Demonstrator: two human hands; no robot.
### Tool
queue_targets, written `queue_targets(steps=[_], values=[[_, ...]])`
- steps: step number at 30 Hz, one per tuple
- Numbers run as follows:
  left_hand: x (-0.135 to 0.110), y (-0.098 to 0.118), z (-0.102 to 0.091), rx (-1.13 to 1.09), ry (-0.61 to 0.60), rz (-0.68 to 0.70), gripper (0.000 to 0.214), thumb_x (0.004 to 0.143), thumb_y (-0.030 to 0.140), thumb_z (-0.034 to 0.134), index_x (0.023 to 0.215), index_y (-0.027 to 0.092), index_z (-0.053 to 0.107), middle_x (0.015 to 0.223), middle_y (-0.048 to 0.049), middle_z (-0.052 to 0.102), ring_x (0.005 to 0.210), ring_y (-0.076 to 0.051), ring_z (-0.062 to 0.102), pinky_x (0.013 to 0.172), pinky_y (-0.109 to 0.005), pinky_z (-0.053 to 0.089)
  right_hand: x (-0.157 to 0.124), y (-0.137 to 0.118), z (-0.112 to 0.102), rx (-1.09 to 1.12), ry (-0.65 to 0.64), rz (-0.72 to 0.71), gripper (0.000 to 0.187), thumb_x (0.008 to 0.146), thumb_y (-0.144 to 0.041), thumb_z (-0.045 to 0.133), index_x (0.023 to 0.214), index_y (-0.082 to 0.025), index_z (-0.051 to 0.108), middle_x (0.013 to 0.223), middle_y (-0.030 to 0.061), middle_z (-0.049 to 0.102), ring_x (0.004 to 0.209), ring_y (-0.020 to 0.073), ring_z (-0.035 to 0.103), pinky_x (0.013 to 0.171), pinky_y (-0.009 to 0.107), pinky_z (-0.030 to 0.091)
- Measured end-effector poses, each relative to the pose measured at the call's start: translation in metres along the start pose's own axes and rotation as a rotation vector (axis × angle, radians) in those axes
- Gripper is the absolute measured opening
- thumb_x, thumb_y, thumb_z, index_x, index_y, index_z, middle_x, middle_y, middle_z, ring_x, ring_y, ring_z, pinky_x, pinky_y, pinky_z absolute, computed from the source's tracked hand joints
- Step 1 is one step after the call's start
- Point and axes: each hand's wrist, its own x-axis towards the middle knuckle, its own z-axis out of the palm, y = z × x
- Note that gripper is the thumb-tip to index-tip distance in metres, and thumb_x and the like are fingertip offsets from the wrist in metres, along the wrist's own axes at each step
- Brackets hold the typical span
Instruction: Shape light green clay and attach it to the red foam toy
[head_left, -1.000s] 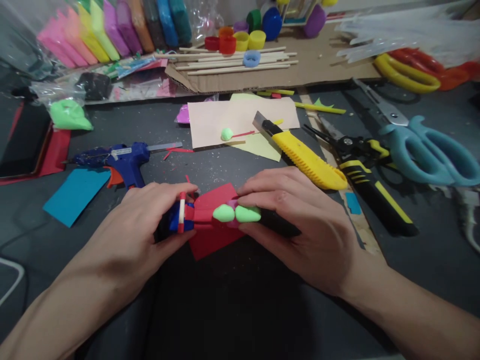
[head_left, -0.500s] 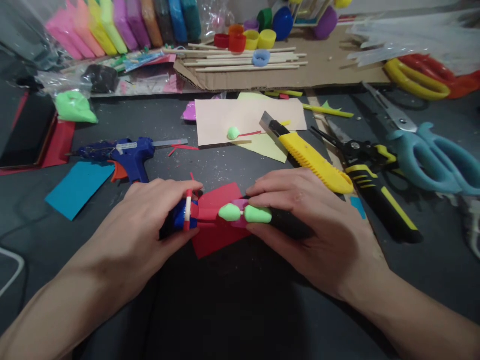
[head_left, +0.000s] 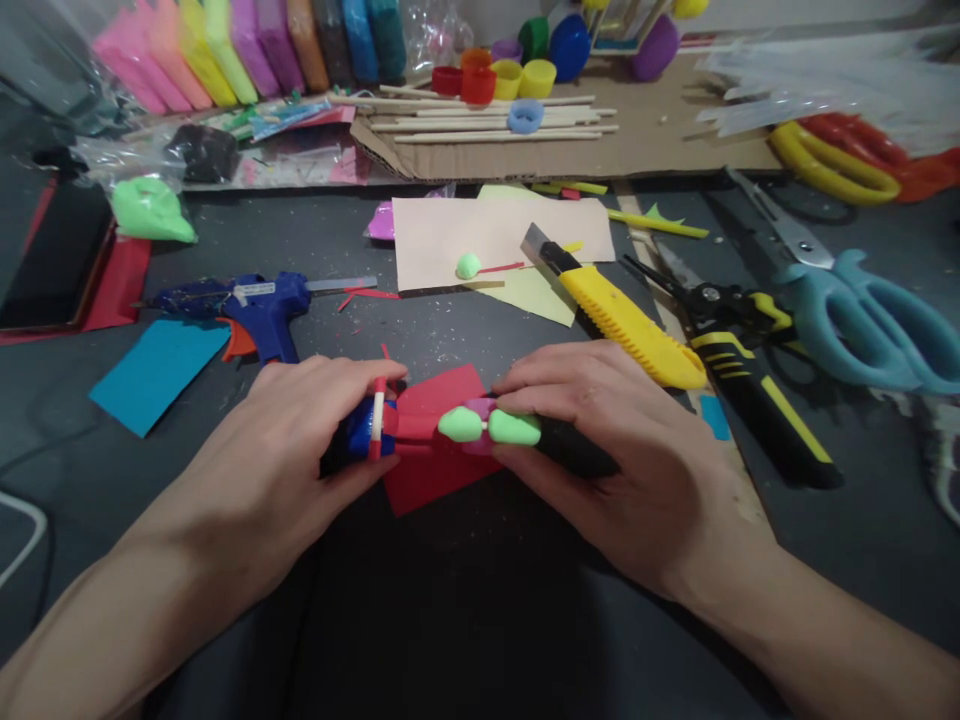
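Head view, left to right. My left hand is closed on the blue end of a small craft figure, with a glue gun just beyond its knuckles. Red paper lies under the figure, between both hands. My right hand grasps the black end, its fingertips touching two green clay lumps. Risk, as I judge it: too hard a squeeze could dent the soft clay or crease the paper.
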Motion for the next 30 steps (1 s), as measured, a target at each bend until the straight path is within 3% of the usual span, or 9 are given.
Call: queue_targets(steps=[9, 17, 30], values=[[-0.0017, -0.0009, 0.0004, 0.019, -0.007, 0.020, 0.037, 0.090, 0.033, 0.064, 0.126, 0.027, 0.057, 0.114, -0.0093, 0.075, 0.098, -0.037, 0.069, 0.075, -0.049, 0.052, 0.0005, -0.0014, 0.0019, 0.002, 0.005, -0.011, 0.013, 0.093, -0.021, 0.071, 0.105, -0.020, 0.065, 0.100, 0.0070, 0.074, 0.100, 0.0218, 0.068, 0.090, 0.041, 0.056], [0.0004, -0.0004, 0.0001, 0.029, -0.010, 0.020, 0.036, 0.092, 0.034, 0.064, 0.126, 0.027, 0.056, 0.117, -0.0090, 0.075, 0.102, -0.035, 0.070, 0.078, -0.048, 0.052, -0.0022, 0.0002, -0.0018, -0.037, 0.007, -0.013, 0.021, 0.093, -0.032, 0.072, 0.111, -0.023, 0.065, 0.103, 0.0080, 0.074, 0.099, 0.0249, 0.069, 0.087, 0.043, 0.058], [-0.0015, -0.0006, 0.0006, 0.024, -0.020, 0.022, 0.042, 0.089, 0.033, 0.071, 0.128, 0.023, 0.057, 0.121, -0.0116, 0.074, 0.105, -0.036, 0.068, 0.082, -0.050, 0.051, -0.0001, -0.0014, 0.0010, 0.005, 0.035, -0.028, 0.014, 0.092, -0.023, 0.073, 0.105, -0.021, 0.067, 0.102, 0.0067, 0.074, 0.100, 0.0230, 0.069, 0.091, 0.042, 0.057]])
